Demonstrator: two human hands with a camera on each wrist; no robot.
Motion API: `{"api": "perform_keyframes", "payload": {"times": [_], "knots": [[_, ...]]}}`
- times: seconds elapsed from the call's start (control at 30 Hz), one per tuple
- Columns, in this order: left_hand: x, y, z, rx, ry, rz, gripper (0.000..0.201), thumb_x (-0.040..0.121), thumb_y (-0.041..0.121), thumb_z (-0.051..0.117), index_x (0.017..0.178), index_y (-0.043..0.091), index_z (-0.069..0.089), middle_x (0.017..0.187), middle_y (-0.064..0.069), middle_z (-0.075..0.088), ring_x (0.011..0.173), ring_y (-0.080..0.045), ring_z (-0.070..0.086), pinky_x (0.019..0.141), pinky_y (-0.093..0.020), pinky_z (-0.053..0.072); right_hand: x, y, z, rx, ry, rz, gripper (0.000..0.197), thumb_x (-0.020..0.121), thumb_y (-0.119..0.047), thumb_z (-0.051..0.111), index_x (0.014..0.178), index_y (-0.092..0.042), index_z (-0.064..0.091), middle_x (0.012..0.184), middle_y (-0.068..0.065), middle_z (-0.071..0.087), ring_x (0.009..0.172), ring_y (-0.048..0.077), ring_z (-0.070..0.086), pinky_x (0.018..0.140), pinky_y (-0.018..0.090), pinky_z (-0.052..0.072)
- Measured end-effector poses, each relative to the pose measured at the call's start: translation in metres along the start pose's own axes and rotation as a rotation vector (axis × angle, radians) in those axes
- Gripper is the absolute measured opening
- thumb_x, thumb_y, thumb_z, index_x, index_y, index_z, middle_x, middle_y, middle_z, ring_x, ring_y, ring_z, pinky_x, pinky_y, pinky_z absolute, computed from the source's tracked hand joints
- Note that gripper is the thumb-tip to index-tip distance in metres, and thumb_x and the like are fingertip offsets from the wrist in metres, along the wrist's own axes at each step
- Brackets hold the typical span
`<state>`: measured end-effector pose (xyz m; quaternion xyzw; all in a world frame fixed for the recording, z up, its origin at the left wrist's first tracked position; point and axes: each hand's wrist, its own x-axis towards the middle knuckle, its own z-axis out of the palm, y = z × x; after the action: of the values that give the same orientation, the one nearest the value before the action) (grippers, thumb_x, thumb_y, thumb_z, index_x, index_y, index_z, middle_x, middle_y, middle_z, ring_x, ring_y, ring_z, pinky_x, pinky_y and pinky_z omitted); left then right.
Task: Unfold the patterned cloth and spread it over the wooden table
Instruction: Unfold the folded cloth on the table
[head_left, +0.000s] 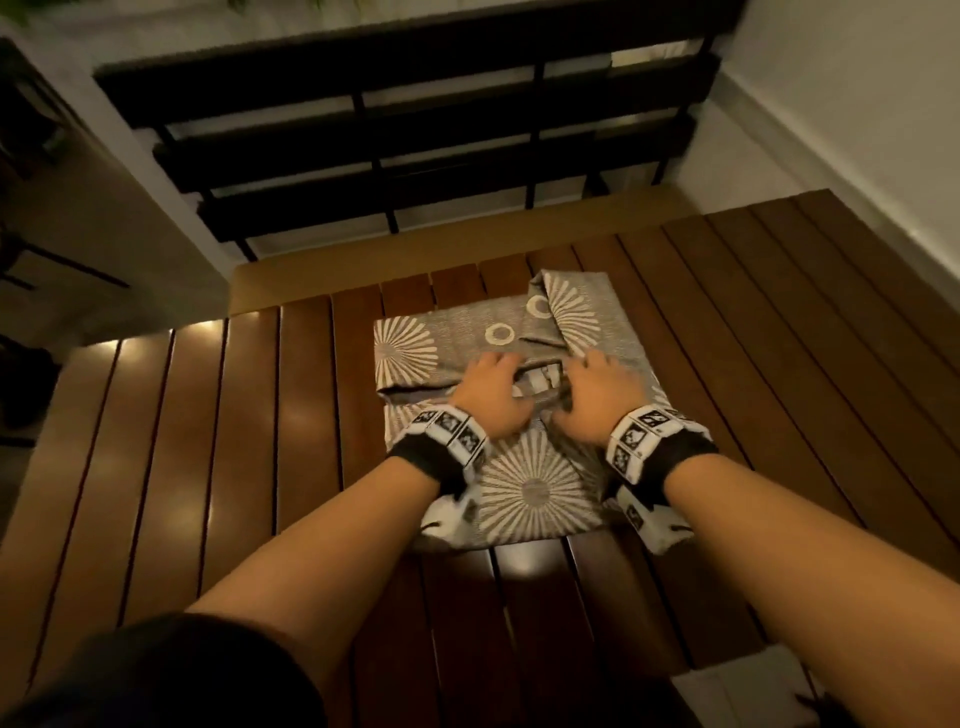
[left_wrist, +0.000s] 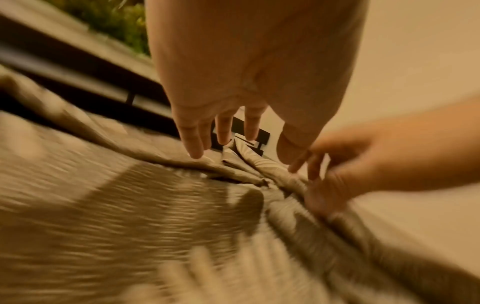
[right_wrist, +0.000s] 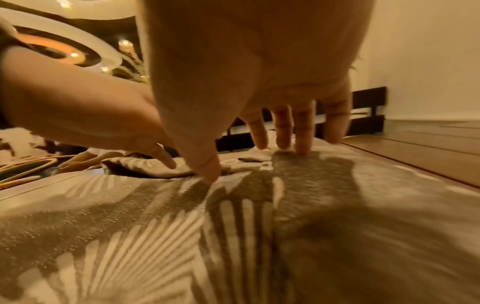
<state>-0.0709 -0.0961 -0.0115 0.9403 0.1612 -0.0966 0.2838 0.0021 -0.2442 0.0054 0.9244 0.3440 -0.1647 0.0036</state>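
A grey patterned cloth (head_left: 530, 488) with cream sunbursts lies folded in a rough square on the wooden slatted table (head_left: 208, 415). Both hands rest on its middle, side by side at a loose fold. My left hand (head_left: 488, 395) has straight, spread fingers whose tips touch the fold's edge, as the left wrist view (left_wrist: 233, 115) confirms. My right hand (head_left: 597, 397) also lies spread, with thumb and fingertips pressing on the cloth (right_wrist: 155, 226) in the right wrist view (right_wrist: 259, 102). Neither hand holds fabric. A flap is turned back at the cloth's far right corner.
A black slatted bench (head_left: 415, 130) stands just beyond the table's far edge. A pale wall (head_left: 857, 104) runs along the right. A white object (head_left: 737, 696) sits at the near right corner. Bare wood shows on every side of the cloth.
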Motion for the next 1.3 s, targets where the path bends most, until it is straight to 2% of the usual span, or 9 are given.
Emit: {"api": "perform_keyframes", "payload": {"times": [0.23,0.5,0.6,0.7,0.83,0.93,1.03,1.23,1.3], "knots": [[0.072,0.053,0.000,-0.896,0.113,-0.465,0.097,0.076,0.050,0.072,0.151,0.015,0.021,0.151,-0.012,0.037,0.131,-0.034,0.044,0.106,-0.042,0.040,-0.031,0.034,0.024,-0.004,-0.357,0.194,0.131,0.063,-0.073,0.069,0.154,-0.020,-0.009,0.160,0.020,0.000,0.143,0.043,0.019,0.111,0.051,0.034],[0.112,0.065,0.013,-0.451,0.073,-0.599,0.121,0.054,0.066,0.075,0.148,0.008,0.024,0.148,-0.017,0.039,0.129,-0.040,0.043,0.103,-0.049,0.041,-0.029,0.039,0.040,-0.022,-0.337,0.115,0.125,0.067,-0.062,0.070,0.154,-0.016,-0.007,0.154,0.024,0.013,0.137,0.047,0.025,0.107,0.050,0.039],[0.122,0.061,0.020,-0.416,0.045,-0.533,0.120,0.050,0.066,0.077,0.146,0.010,0.029,0.140,-0.015,0.049,0.120,-0.038,0.053,0.096,-0.046,0.048,-0.026,0.042,0.041,-0.025,-0.329,0.109,0.121,0.067,-0.059,0.069,0.154,-0.014,-0.003,0.151,0.025,0.016,0.132,0.048,0.031,0.102,0.048,0.044],[0.122,0.067,0.018,-0.496,0.020,-0.457,0.082,0.074,0.046,0.074,0.138,0.009,0.040,0.108,-0.009,0.064,0.089,-0.029,0.062,0.080,-0.034,0.050,-0.027,0.040,0.042,-0.068,-0.292,0.104,0.110,0.075,-0.050,0.064,0.153,-0.011,-0.001,0.149,0.029,0.018,0.126,0.050,0.035,0.098,0.048,0.043],[0.118,0.074,0.014,-0.415,-0.055,-0.449,0.033,0.090,0.027,0.056,0.108,-0.001,0.052,0.088,-0.010,0.058,0.076,-0.024,0.056,0.070,-0.033,0.049,-0.026,0.040,0.035,-0.064,-0.256,0.098,0.087,0.086,-0.032,0.062,0.152,-0.008,0.010,0.142,0.029,0.030,0.119,0.046,0.045,0.090,0.046,0.047],[0.113,0.077,0.009,-0.422,-0.077,-0.487,0.029,0.091,0.020,0.058,0.109,-0.002,0.054,0.090,-0.011,0.058,0.078,-0.025,0.060,0.067,-0.033,0.049,-0.023,0.045,0.022,0.007,-0.263,0.028,0.066,0.085,-0.014,0.061,0.143,-0.006,0.031,0.131,0.023,0.046,0.116,0.041,0.051,0.090,0.045,0.048],[0.111,0.087,-0.001,-0.496,-0.129,-0.495,0.010,0.093,0.008,0.053,0.098,0.000,0.053,0.071,-0.012,0.057,0.055,-0.024,0.059,0.052,-0.032,0.051,-0.019,0.057,0.014,0.161,-0.259,-0.024,0.058,0.079,-0.006,0.061,0.135,-0.013,0.044,0.107,0.014,0.065,0.092,0.033,0.064,0.074,0.040,0.056],[0.127,0.142,-0.011,-0.519,-0.074,-0.219,0.027,0.093,0.027,0.058,0.094,0.000,0.061,0.067,-0.006,0.067,0.052,-0.011,0.065,0.054,-0.023,0.051,-0.021,0.111,-0.018,0.498,-0.199,0.111,0.050,0.081,-0.009,0.060,0.129,-0.018,0.047,0.106,0.010,0.064,0.093,0.031,0.063,0.077,0.040,0.055],[0.131,0.159,-0.002,-0.741,-0.163,-0.096,0.044,0.093,0.043,0.056,0.110,0.002,0.061,0.082,-0.003,0.073,0.071,-0.011,0.070,0.071,-0.030,0.055,-0.027,0.143,-0.020,0.550,-0.147,0.221,0.035,0.080,-0.009,0.060,0.113,-0.015,0.050,0.110,0.012,0.061,0.099,0.032,0.060,0.075,0.034,0.048]]}}
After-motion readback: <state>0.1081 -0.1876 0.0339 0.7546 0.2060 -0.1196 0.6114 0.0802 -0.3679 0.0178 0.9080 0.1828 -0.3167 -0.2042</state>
